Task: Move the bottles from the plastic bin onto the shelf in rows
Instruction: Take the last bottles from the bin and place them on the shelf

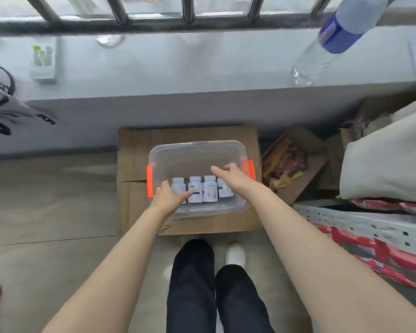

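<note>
The left grip (169,197) is held released, fingers straight, over the leftmost of four white pill bottles (195,189). These are laid side by side at the near end of the clear plastic bin (190,156). The right grip (229,176) is spread released above the rightmost bottle. The bin is set on a cardboard box (135,150).
</note>
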